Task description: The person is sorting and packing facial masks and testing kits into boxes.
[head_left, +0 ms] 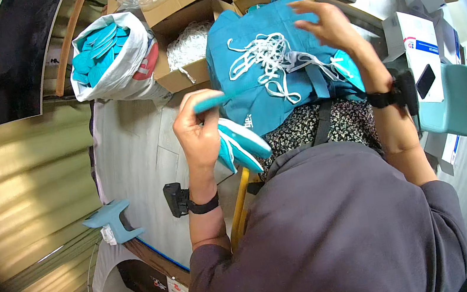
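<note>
White lettering (248, 121) marks the teal cloth (261, 25), red-and-blue print (422, 46) a white box (417, 26).

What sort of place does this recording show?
Likely a small workshop or packing area: a white sack holds many flat teal pieces, an open brown carton is heaped with white cords, and several white boxes stand on the right.

Looks like a small makeshift workshop: a white sack (133, 70) full of teal pieces (102, 49), an open carton (200, 70) of white cord (187, 50), white boxes (418, 33) all around.
</note>
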